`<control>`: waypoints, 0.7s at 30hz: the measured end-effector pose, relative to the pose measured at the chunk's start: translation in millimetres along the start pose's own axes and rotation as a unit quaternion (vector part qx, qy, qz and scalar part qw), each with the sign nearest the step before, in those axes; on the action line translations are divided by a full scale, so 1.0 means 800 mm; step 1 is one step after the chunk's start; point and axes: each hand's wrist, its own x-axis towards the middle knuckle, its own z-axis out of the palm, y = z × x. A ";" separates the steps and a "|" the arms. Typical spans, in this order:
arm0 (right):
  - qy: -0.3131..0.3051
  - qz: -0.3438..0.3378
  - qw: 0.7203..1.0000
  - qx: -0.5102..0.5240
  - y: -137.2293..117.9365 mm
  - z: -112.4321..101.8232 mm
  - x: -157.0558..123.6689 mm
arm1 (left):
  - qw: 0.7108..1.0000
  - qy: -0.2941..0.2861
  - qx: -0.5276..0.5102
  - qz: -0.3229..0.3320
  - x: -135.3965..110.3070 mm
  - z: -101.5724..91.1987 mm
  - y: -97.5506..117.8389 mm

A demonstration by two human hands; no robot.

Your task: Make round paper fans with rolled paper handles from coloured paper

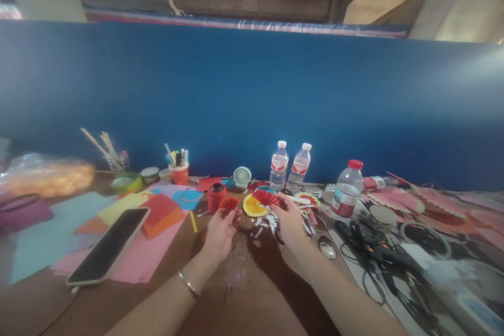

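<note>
My left hand (221, 232) pinches a small orange-red pleated paper fan (229, 203) between thumb and fingers. To its right, my right hand (290, 220) has its fingers closed on the edge of a red pleated paper fan (266, 197). A yellow pleated paper piece (252, 206) sits right beside that red fan; whether the two are joined I cannot tell. White paper strips (263, 224) lie under and next to my right hand. Just behind my left hand stands a red spool (216, 197).
Coloured paper sheets (129, 252) and a phone (109, 247) lie on the left. Two water bottles (279, 166) and a small fan (242, 176) stand behind my hands. A red-capped bottle (347, 191), black cables (368, 244) and a shiny oval object (326, 248) are on the right.
</note>
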 end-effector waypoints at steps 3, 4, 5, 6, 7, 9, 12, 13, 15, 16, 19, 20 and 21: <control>0.013 -0.052 0.991 -0.123 0.008 0.001 -0.012 | 0.999 -0.044 -0.014 -0.027 -0.009 0.006 -0.002; 0.016 -0.070 0.985 -0.156 0.011 0.003 -0.017 | 0.997 -0.066 -0.021 -0.036 -0.013 0.009 -0.004; 0.012 -0.086 0.980 -0.181 0.013 0.006 -0.022 | 0.995 -0.087 -0.027 -0.042 -0.017 0.011 -0.005; 0.000 -0.099 0.975 -0.197 0.015 0.010 -0.027 | 0.993 -0.103 -0.031 -0.045 -0.020 0.013 -0.006; -0.017 -0.108 0.973 -0.204 0.016 0.014 -0.032 | 0.992 -0.110 -0.031 -0.047 -0.022 0.014 -0.007; -0.069 -0.116 0.972 -0.194 0.017 0.021 -0.041 | 0.992 -0.109 -0.024 -0.052 -0.024 0.016 -0.008; -0.113 -0.097 0.978 -0.144 0.017 0.027 -0.049 | 0.992 -0.107 -0.018 -0.059 -0.022 0.015 -0.005; -0.105 -0.088 0.982 -0.128 0.018 0.027 -0.050 | 0.991 -0.115 -0.025 -0.062 -0.021 0.015 -0.004; -0.052 -0.075 0.990 -0.111 0.024 0.027 -0.050 | 0.988 -0.133 -0.040 -0.068 -0.020 0.014 -0.003; -0.019 -0.071 0.992 -0.107 0.028 0.026 -0.049 | 0.987 -0.136 -0.045 -0.072 -0.020 0.013 -0.003; 0.060 -0.039 0.994 -0.085 0.042 0.025 -0.042 | 0.988 -0.126 -0.043 -0.082 -0.020 0.012 -0.005; 0.071 -0.010 0.995 -0.063 0.045 0.024 -0.040 | 0.988 -0.122 -0.042 -0.083 -0.020 0.011 -0.006; 0.069 0.026 0.997 -0.030 0.048 0.024 -0.038 | 0.988 -0.122 -0.042 -0.085 -0.020 0.011 -0.006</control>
